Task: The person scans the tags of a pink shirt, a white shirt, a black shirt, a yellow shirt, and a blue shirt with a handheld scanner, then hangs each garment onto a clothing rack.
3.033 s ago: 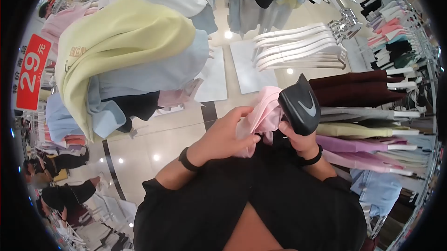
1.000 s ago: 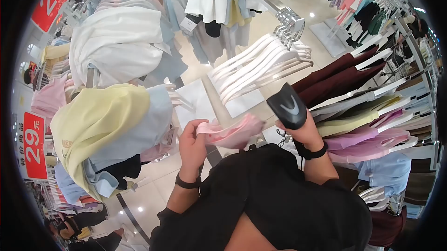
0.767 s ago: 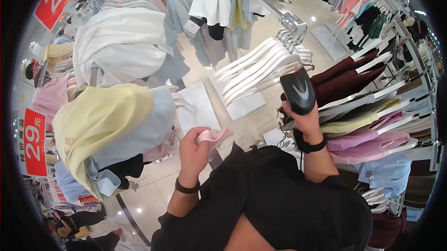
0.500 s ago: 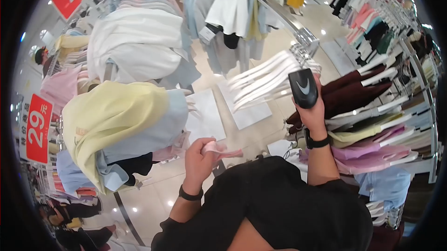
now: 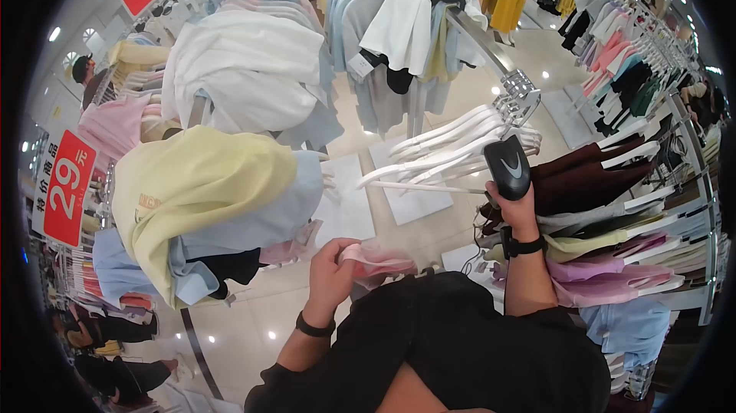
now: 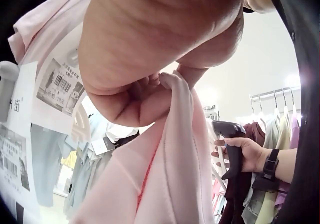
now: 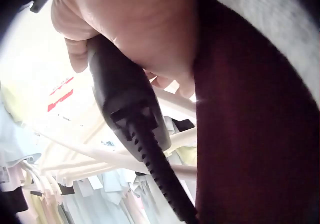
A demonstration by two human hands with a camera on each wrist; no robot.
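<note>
The left hand point(image 5: 331, 275) has its grip clamped on a bunched pink garment point(image 5: 379, 261), fingers and thumb curled round the fabric just in front of the person's black top point(image 5: 460, 344). In the left wrist view a white paper tag point(image 6: 60, 86) printed with a barcode hangs beside the palm. The right hand point(image 5: 515, 212) is raised higher and off to the right, its grip wrapped round the handle of a black barcode scanner point(image 5: 507, 167), whose head stands above the fist. The scanner sits just beside a row of bare white hangers point(image 5: 445, 156) on a chrome rail point(image 5: 491, 49) and close against maroon garments point(image 5: 583, 179) hanging on the right. The right wrist view shows a coiled black cable point(image 7: 160, 179) running out of the handle's end. Both wrists carry black wristbands point(image 5: 315, 328). To the left, a pale yellow garment point(image 5: 199, 183) lies draped over light blue garments point(image 5: 261, 217), near a red price sign point(image 5: 67, 187) reading 29.
</note>
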